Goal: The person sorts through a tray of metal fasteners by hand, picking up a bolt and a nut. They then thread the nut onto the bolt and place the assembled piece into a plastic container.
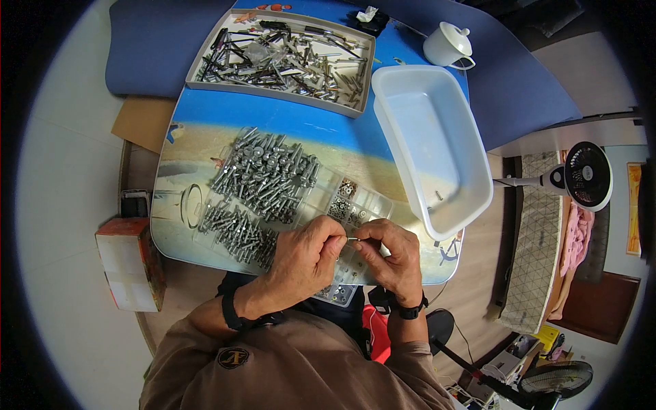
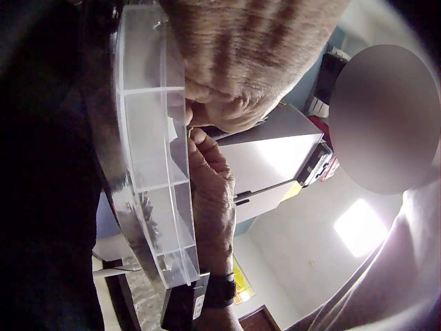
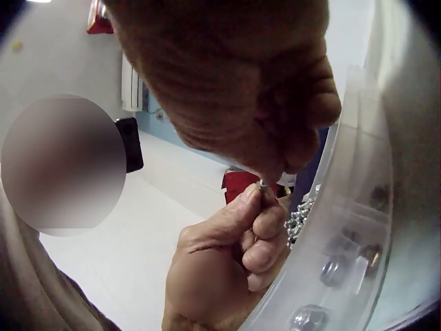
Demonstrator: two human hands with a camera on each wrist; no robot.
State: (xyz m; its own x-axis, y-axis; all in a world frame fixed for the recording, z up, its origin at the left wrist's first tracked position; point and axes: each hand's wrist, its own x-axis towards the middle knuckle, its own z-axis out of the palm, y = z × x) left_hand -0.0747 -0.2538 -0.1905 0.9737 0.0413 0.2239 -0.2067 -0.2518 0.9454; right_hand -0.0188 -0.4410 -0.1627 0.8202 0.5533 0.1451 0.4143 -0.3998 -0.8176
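Note:
Near the front edge of the table, both hands meet over a clear compartment box [image 1: 316,198]. The left hand [image 1: 294,260] pinches one end of a small metal screw [image 1: 352,238] between thumb and forefinger. At its other end, the fingertips of the right hand [image 1: 398,263] pinch it too. In the right wrist view a bit of shiny metal [image 3: 262,185] shows between the fingertips; the rest is hidden. Left of the hands lies a large heap of bolts [image 1: 263,174], with a second heap of shorter bolts [image 1: 236,231] below. Nuts and washers [image 1: 347,205] fill several compartments.
A shallow box [image 1: 273,97] of mixed metal parts and pens stands at the back. To the right is a white plastic tub [image 1: 427,130] with a few small pieces inside. A white lidded mug [image 1: 447,44] stands at the far right corner. A fan [image 1: 586,176] is beyond the table.

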